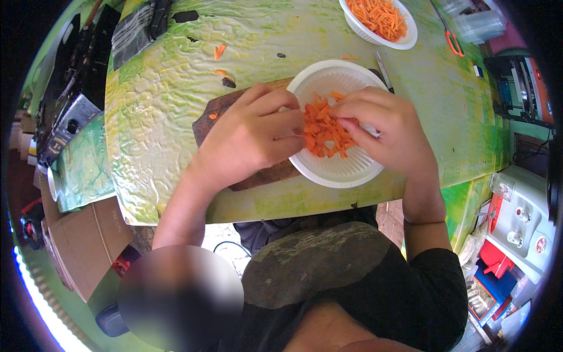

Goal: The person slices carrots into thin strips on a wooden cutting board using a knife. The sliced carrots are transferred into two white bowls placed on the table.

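Observation:
A white ribbed bowl (347, 169) stands partly over a dark wooden cutting board (264, 176), with cut carrot pieces (325, 127) inside. My left hand (250, 132) reaches over the bowl's left rim, its curled fingertips at the carrot; whether it pinches a piece is hidden. From the right, my right hand (382, 127) has its thumb and fingertips together at the carrot pieces, and what lies between them cannot be made out. A knife (383, 70) lies behind the bowl, its handle partly hidden by the rim.
A second white bowl (411, 37) of carrot strips stands at the back. Orange-handled scissors (453, 43) and clear plastic cups (481, 26) are at the back right. Carrot scraps (219, 52) lie on the green-yellow table cover (154, 110). A dark folded cloth (136, 33) is at the back left.

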{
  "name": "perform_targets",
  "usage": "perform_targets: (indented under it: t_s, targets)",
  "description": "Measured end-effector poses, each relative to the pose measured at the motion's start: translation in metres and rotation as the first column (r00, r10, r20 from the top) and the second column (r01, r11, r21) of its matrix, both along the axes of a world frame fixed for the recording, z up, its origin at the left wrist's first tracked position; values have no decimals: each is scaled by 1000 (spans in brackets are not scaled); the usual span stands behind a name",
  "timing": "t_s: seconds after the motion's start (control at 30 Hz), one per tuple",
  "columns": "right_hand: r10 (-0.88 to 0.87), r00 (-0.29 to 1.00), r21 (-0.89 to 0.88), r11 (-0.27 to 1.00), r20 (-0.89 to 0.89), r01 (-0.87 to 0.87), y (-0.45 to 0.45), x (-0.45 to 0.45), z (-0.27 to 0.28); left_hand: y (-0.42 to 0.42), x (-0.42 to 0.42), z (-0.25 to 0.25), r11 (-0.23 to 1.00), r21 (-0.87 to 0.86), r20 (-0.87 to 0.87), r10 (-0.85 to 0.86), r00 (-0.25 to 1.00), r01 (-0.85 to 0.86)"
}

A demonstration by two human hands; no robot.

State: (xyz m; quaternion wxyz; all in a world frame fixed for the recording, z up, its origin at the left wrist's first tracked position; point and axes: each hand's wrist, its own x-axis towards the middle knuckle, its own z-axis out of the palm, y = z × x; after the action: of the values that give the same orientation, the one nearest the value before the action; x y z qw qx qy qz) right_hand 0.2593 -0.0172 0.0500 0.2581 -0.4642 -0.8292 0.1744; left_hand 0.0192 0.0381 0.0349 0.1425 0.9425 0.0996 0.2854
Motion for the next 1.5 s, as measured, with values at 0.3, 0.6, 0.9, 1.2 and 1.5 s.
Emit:
perform_targets:
  t_s: [0.3,0.6,0.9,1.2,1.5]
  targets:
    - [6,993,-154,988,119,12,-3,-8,-3,-6,5,-2,999,7,18,-38,999,38]
    - [-14,991,-159,987,137,36,-4,-9,-5,-6,4,-3,999,8,12,-32,999,32]
    - [-10,990,-174,984,142,35,-4,-10,-4,-5,5,-3,999,13,19,-35,999,35]
    - [-30,983,-141,988,181,57,-6,-11,-5,-5,4,-3,999,13,11,-35,999,35]
    - [-57,979,-149,985,193,87,-7,-11,-8,-6,5,-3,999,7,11,-37,999,37]
